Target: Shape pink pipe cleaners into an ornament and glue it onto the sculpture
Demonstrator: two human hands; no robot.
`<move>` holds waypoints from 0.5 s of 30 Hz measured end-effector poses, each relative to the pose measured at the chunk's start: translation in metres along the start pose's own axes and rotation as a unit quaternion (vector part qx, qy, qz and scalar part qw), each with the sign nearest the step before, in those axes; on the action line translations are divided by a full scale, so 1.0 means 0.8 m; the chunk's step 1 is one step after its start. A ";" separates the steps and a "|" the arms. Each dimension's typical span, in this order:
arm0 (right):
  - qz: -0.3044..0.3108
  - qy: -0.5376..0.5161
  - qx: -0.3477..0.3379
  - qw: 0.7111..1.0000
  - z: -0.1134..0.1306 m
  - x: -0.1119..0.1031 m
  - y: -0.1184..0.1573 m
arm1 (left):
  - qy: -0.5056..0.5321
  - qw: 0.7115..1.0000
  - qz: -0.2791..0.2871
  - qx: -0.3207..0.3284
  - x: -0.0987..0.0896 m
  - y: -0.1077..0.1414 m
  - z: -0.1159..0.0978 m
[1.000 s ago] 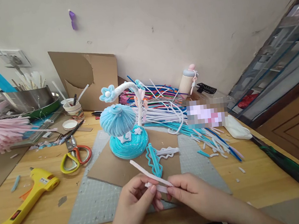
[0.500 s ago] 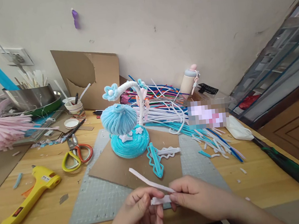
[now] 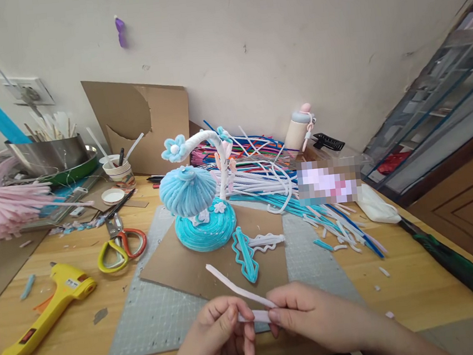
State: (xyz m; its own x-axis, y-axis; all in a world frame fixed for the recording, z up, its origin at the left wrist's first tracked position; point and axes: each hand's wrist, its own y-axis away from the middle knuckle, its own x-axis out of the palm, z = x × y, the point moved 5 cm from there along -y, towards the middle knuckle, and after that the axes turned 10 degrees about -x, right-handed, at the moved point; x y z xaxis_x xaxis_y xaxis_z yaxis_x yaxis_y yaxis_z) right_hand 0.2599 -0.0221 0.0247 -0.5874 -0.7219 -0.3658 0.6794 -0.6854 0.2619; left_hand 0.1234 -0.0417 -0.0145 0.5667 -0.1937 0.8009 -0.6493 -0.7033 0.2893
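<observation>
A pale pink pipe cleaner point(image 3: 241, 288) is bent back on itself low in the view, over the front of the table. My right hand point(image 3: 305, 310) pinches it at the bend, thumb on top. The shorter folded part lies between the thumb and fingers of my left hand point(image 3: 224, 332), closed on its end. One long free end points up and to the left. Just beyond the hands, a turquoise pipe-cleaner leaf point(image 3: 247, 257) and a white zigzag-edged leaf point(image 3: 265, 241) lie on cardboard point(image 3: 212, 277). Behind them stands a lamp-shaped pipe-cleaner piece point(image 3: 206, 233) with a blue shade and white arched stem.
A grey cutting mat point(image 3: 137, 326) lies under the cardboard. On the left are a yellow glue gun point(image 3: 60, 303), scissors point(image 3: 119, 244) and a pink pipe-cleaner bundle point(image 3: 4, 194). Loose pipe cleaners point(image 3: 257, 181) are heaped behind, with green-handled pliers or cutters point(image 3: 449, 263) at right.
The fingers of my left hand have closed further over the folded end of the pink pipe cleaner. My right hand keeps its pinch, nearly still.
</observation>
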 end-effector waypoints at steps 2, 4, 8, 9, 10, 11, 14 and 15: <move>0.005 -0.006 0.006 1.000 0.000 0.002 0.001 | 0.000 1.000 -0.010 -0.002 0.000 -0.001 -0.001; 0.005 -0.015 0.012 1.000 0.000 0.003 0.002 | -0.002 1.000 -0.019 -0.009 0.000 -0.001 -0.001; -0.004 -0.022 0.018 1.000 0.002 0.002 0.003 | -0.015 0.999 -0.029 -0.018 -0.002 0.001 0.000; -0.008 -0.019 0.019 1.000 0.003 0.001 0.002 | -0.019 0.999 -0.030 -0.021 -0.002 0.001 0.001; -0.010 -0.017 0.020 1.000 0.003 0.000 0.002 | -0.023 0.999 -0.032 -0.024 -0.003 0.001 0.002; -0.012 -0.014 0.019 1.000 0.004 0.000 0.002 | -0.024 0.999 -0.035 -0.026 -0.003 0.002 0.003; -0.012 -0.008 0.007 1.000 0.004 -0.001 0.000 | -0.026 0.999 -0.043 -0.012 -0.006 0.002 0.003; -0.016 -0.007 0.002 1.000 0.004 -0.001 -0.001 | -0.024 0.999 -0.044 -0.004 -0.007 0.002 0.002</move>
State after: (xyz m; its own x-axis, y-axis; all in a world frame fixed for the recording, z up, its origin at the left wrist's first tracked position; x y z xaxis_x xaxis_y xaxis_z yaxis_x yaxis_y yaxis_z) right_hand 0.2586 -0.0214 0.0275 -0.6151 -0.7011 -0.3606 0.6589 -0.7083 0.2532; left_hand 0.1201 -0.0428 -0.0191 0.6458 -0.1633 0.7458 -0.5989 -0.7142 0.3622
